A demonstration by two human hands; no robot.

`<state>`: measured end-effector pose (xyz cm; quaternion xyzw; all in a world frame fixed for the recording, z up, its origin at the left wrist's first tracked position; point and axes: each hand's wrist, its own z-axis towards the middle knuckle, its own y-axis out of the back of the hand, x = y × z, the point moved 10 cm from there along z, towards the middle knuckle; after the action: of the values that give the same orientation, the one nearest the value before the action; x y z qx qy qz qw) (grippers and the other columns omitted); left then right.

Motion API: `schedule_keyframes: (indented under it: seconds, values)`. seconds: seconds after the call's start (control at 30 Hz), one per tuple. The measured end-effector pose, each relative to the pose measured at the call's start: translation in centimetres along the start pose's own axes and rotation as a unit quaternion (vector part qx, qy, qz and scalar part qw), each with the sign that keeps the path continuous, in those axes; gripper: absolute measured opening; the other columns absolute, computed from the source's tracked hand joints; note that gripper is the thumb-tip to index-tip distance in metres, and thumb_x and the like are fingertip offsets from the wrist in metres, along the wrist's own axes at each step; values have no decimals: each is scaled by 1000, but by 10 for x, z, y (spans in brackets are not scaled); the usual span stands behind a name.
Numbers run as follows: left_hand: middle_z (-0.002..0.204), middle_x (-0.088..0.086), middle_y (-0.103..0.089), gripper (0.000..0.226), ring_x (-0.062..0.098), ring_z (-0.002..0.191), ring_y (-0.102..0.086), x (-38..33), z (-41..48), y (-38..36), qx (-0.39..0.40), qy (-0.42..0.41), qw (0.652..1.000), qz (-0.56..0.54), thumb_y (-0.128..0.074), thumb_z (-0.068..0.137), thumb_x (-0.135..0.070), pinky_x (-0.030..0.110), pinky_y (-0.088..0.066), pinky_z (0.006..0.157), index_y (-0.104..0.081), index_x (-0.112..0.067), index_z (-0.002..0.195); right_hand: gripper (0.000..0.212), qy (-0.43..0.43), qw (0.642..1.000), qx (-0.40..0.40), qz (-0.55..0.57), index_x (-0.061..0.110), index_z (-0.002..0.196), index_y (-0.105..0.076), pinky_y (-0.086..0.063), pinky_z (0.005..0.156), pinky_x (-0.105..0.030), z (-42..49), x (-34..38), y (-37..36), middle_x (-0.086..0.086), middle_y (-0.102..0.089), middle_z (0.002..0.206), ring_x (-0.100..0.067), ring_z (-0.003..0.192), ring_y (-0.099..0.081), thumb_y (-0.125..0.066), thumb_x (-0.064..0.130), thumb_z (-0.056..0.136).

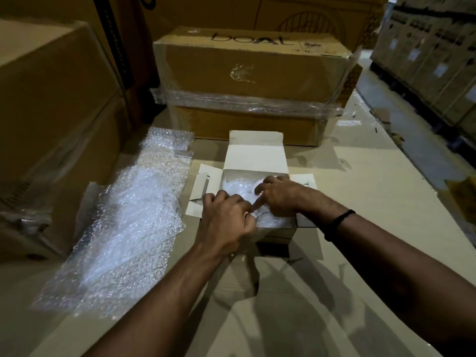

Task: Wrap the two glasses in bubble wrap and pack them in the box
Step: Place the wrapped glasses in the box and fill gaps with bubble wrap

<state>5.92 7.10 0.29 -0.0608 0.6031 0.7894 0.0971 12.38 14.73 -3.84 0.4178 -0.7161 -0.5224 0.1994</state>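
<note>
Large brown film-wrapped cardboard carton [252,81] behind, loose clear bubble wrap sheet [128,222] at left, small white open-flapped cardboard box [255,155] in centre, left hand [229,222] curled at near rim, hold unclear, right hand [280,197] fingers bent onto bubble-wrapped bundle [239,188] inside, grasp unclear, glasses hidden within wrap.

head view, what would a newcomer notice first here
Both hands meet in the middle: the left hand and right hand work at the mouth of a small open white box, on the bubble-wrapped bundle inside it. Left of the box, a long sheet of bubble wrap lies shining on the cardboard surface. Behind stands a big brown carton banded with clear film.
</note>
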Motion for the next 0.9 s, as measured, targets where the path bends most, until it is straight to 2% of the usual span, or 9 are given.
schedule_keyframes:
  seconds: [0.13,0.23,0.33,0.4,0.5,0.63,0.7,0.8,0.9]
  values:
    - [74,-5,-63,44,16,89,-48,5,-8,-28,91,12,996,16,-27,79,-41,39,-29,84,-63,-19,64,59,-5,1000,-4,24,41,133,-54,-35,107,-40,-5,-5,8,4,-42,150,-24,135,-35,-47,5,87]
    - [73,-2,-60,45,16,91,-44,5,-6,-39,129,8,992,4,-25,81,-40,41,-28,86,-57,-18,59,56,-51,996,-65,15,40,130,-57,-40,93,-36,-7,-29,22,3,-49,143,-23,126,-44,-48,5,86]
    - [76,1,-61,44,18,96,-46,2,-4,-43,170,-1,985,-16,-22,81,-40,43,-28,90,-53,-19,57,55,-83,996,-33,11,45,132,-52,-39,91,-36,-1,-40,11,5,-51,142,-22,123,-46,-46,9,90]
    - [86,-1,-65,45,18,102,-48,2,-1,-35,140,6,989,-41,-25,78,-39,40,-26,90,-64,-20,67,54,-85,996,-11,-3,45,136,-47,-38,98,-38,4,-37,3,4,-49,145,-22,127,-44,-46,12,93]
    - [116,-11,-64,51,16,114,-45,0,3,-25,90,25,994,-51,-30,78,-40,39,-23,94,-72,-25,102,54,-83,996,-9,-15,45,139,-44,-33,100,-38,8,-35,3,2,-45,147,-24,129,-40,-44,14,95]
    - [96,-4,-64,43,19,110,-43,-6,1,-48,164,39,986,-6,-29,86,-43,43,-25,95,-65,-20,81,52,-72,995,-61,8,39,133,-53,-35,86,-33,7,-34,20,2,-52,140,-23,121,-45,-46,9,91]
    - [95,-2,-64,43,19,110,-41,-5,3,-53,181,42,983,10,-30,92,-42,44,-24,96,-65,-20,80,49,-64,992,-111,21,33,128,-58,-42,88,-36,9,-33,30,-1,-54,138,-24,119,-50,-47,6,89]
    - [99,1,-63,43,20,112,-40,-5,3,-54,200,30,979,5,-31,93,-42,44,-25,97,-67,-20,87,46,-63,995,-80,24,32,127,-60,-46,96,-38,17,-25,19,1,-54,139,-23,122,-52,-45,8,90]
    - [106,-2,-65,41,18,108,-46,-4,3,-36,119,24,992,-29,-35,86,-41,40,-26,93,-69,-23,99,43,-50,998,-35,-13,30,134,-56,-44,103,-39,25,-18,5,0,-50,143,-23,129,-48,-49,16,94]
